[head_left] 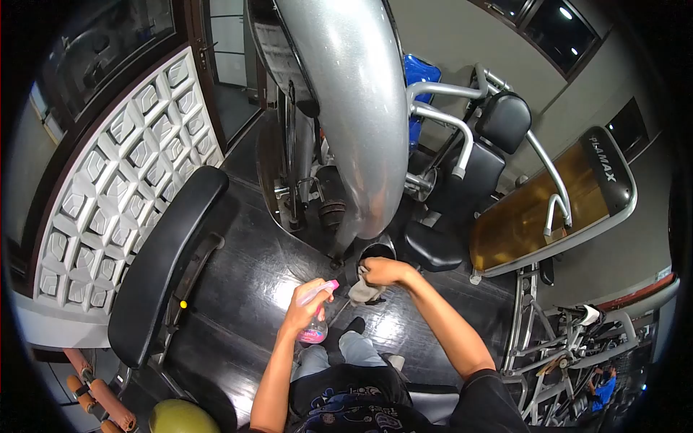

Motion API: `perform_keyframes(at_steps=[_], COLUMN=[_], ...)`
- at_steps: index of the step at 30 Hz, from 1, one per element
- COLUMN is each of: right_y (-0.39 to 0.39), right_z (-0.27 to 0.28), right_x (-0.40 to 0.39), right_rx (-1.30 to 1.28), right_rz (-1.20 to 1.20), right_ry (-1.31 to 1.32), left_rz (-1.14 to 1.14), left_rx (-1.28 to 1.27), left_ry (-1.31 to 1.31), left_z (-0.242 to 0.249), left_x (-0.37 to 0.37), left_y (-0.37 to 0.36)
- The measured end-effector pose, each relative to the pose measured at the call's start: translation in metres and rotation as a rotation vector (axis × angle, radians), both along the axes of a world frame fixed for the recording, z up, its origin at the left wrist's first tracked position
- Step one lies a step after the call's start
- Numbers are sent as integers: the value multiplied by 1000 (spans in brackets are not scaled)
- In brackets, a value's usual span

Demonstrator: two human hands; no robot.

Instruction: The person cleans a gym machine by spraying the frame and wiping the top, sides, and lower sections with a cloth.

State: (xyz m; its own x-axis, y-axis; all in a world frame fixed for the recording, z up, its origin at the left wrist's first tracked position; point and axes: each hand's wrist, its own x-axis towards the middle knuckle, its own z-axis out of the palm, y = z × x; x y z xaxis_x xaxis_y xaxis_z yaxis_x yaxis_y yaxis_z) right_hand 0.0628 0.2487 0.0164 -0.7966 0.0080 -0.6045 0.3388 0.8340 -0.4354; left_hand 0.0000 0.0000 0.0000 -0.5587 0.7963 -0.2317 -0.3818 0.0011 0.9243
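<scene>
My left hand [304, 304] is wrapped round the neck of a spray bottle [313, 332] with a pink trigger head and pink liquid inside. A light grey cloth [363, 290] hangs bunched from my right hand [385, 272], whose fingers are closed on it. That hand is right by the dark round base part [377, 247] at the lower end of a large silver curved machine frame [364, 108]. The bottle is just left of the cloth, above my legs.
A black padded bench [170, 267] stands on the left, beside a white patterned wall panel [130, 180]. To the right are a black machine seat [433, 247] and a gold weight-stack cover [538, 206]. Farther right, a person in blue [603, 390] is near more equipment.
</scene>
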Motion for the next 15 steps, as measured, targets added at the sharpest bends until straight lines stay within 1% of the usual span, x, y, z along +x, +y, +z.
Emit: perform_keyframes(at_steps=[1,2,4,5,7,8,9,11,12,13,14,15], right_y=[0,-3,-5,-6,0,2,7,7,7,3,-2,-7], right_z=[14,27,68,83,105,111,103,88,85,75,63,55], right_x=[0,2,24,30,45,55,70,109,118,128,138,147], right_rx=[-134,-170,-167,-173,-160,-238,-281,-461,-524,-523,-624,-723], right_rz=[12,-8,-10,-10,15,25,-75,-316,-493,-496,-635,-772], right_ry=[13,-43,-39,-19,-71,-34,-43,204,112,114,238,363], left_rz=[-15,-31,-38,-44,-43,-39,-45,-41,-46,-36,-25,-26], left_rx=[-7,-14,-7,-9,1,12,12,19,21,0,-21,-22], left_ry=[27,53,33,30,42,54,54,158,159,241,324,326], left_z=[0,-1,-5,-7,-9,-9,-9,-9,-9,-11,-13,-20], left_x=[-2,-4,10,10,14,17,19,25,27,30,32,34], left_y=[0,0,4,5,8,9,11,18,20,22,23,25])
